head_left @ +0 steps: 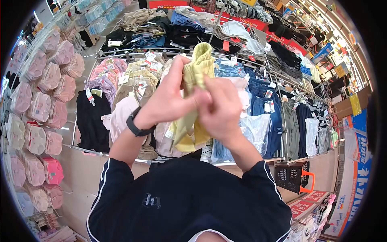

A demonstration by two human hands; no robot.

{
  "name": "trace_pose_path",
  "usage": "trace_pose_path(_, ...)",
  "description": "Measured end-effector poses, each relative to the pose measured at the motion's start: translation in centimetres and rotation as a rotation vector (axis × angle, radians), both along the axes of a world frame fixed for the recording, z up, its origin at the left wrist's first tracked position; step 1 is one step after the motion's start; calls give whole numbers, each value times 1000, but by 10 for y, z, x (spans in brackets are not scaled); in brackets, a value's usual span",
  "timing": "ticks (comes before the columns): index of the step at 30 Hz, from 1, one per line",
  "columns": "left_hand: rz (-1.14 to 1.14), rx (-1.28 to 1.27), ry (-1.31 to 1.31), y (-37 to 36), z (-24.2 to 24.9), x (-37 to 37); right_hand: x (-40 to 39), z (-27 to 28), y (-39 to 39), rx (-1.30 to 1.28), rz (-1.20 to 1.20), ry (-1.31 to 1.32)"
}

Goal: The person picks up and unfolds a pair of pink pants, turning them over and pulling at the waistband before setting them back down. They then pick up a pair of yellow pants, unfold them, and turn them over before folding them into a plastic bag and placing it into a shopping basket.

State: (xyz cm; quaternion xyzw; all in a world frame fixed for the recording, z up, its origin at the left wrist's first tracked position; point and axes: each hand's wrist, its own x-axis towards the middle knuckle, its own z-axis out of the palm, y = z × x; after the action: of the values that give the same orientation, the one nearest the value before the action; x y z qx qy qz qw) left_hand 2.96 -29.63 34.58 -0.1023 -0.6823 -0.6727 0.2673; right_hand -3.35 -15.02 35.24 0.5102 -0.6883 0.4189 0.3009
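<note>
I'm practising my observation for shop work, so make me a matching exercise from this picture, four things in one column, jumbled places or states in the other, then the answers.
Things
1. Yellow garment
2. Dark wristband
3. Black basket
4. Bright pink garment

Places or states
A. Low on the right, with an orange handle
B. Gripped by left hand and right hand
C. Among the hanging goods at far left
D. Worn on the left wrist

Pairs: 1-B, 2-D, 3-A, 4-C
</note>
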Motion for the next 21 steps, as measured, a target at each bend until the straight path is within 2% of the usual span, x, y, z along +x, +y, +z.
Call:
trace_pose_path(2, 138, -73, 103, 10, 5, 1, -3, -3, -2, -20, 142, -37)
trace_pose_path(6, 62, 87, -4, -14, 12, 4, -16, 0, 7, 62, 471, -231)
trace_pose_path(7, 86, 104, 18, -14, 12, 4, -33, -7, 12, 163, 560, -149)
trace_pose_path(10, 60, 33, 149, -20, 13, 6, -38, -8, 12, -160, 367, -401)
trace_pose_path(13, -97, -8, 219, -18, 26, 10, -59, 7, 7, -167, 485, -639)
trace_pose_path(14, -151, -22, 240, -17, 30, 10, -58, 20, 6, -99, 690, -730)
trace_pose_path(16, -107, -90, 189, -11, 37, 9, -59, 34, 12, 179, 744, -1187)
trace_pose_path(19, -29, -108, 177, -7, 36, 7, -63, 39, 3, 287, 771, -1102)
trace_pose_path(21, -34, -99, 227, -17, 24, 10, -67, 26, -5, 84, 860, -938)
